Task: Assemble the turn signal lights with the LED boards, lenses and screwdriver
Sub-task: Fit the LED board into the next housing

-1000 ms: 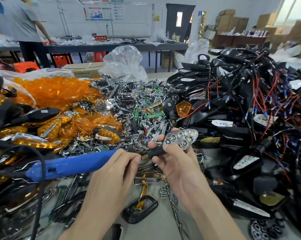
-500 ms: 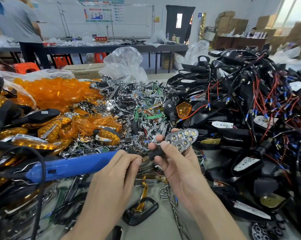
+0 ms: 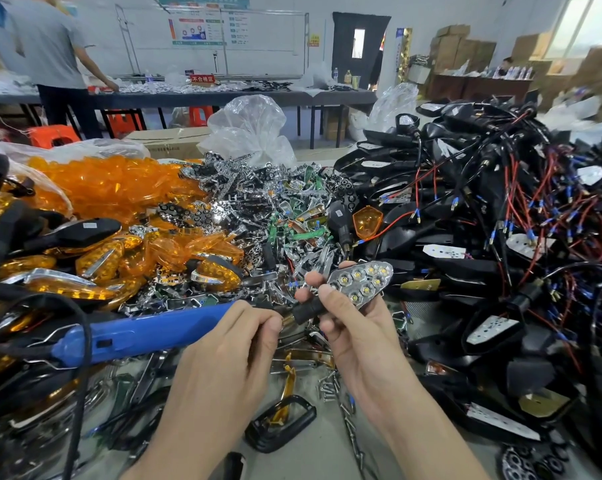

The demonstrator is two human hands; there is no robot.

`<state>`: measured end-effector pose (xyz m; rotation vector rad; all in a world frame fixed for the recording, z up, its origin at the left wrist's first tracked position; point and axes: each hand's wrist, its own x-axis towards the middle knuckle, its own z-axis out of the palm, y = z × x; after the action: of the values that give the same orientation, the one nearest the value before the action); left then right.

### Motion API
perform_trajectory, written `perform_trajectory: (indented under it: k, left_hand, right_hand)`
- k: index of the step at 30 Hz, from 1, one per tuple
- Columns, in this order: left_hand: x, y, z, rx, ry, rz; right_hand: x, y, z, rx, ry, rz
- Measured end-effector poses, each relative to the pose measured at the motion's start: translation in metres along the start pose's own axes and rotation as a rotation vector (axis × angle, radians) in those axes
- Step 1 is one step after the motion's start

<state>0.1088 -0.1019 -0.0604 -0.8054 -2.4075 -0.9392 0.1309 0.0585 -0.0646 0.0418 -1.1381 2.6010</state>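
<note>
My right hand (image 3: 356,336) grips a turn signal light (image 3: 358,284) by its black stem, its chrome reflector with several LEDs facing up. My left hand (image 3: 230,344) holds the front end of a blue electric screwdriver (image 3: 143,332), whose body lies out to the left. The screwdriver's tip meets the brass end of the signal's stem between my two hands. A heap of orange lenses (image 3: 112,188) lies at the left. Chrome reflectors and green LED boards (image 3: 275,209) are piled in the middle.
Black housings with red and black wires (image 3: 483,216) are stacked high at the right. Loose screws (image 3: 329,388) and an empty black housing (image 3: 280,422) lie on the table below my hands. Finished orange signals (image 3: 95,261) sit at the left. A person (image 3: 50,64) stands at a far table.
Both hands and the signal light hold nearly the same place. The person at the far table has shifted slightly.
</note>
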Motion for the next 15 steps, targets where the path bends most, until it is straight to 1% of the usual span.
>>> perform_trajectory:
  k: [5, 8, 11, 15]
  left_hand:
    - [0.000, 0.003, -0.004, 0.012, -0.008, -0.029]
    - [0.000, 0.004, -0.001, 0.017, -0.059, -0.055]
    - [-0.001, 0.000, 0.003, -0.067, -0.114, -0.084]
    - [-0.002, -0.007, 0.007, -0.202, -0.229, -0.111]
  right_hand:
    - [-0.002, 0.010, 0.008, 0.022, -0.062, 0.077]
    - [-0.004, 0.018, 0.012, -0.052, -0.102, 0.110]
    - [-0.005, 0.026, 0.020, -0.119, -0.135, 0.132]
    - [-0.005, 0.030, 0.020, -0.118, -0.087, 0.149]
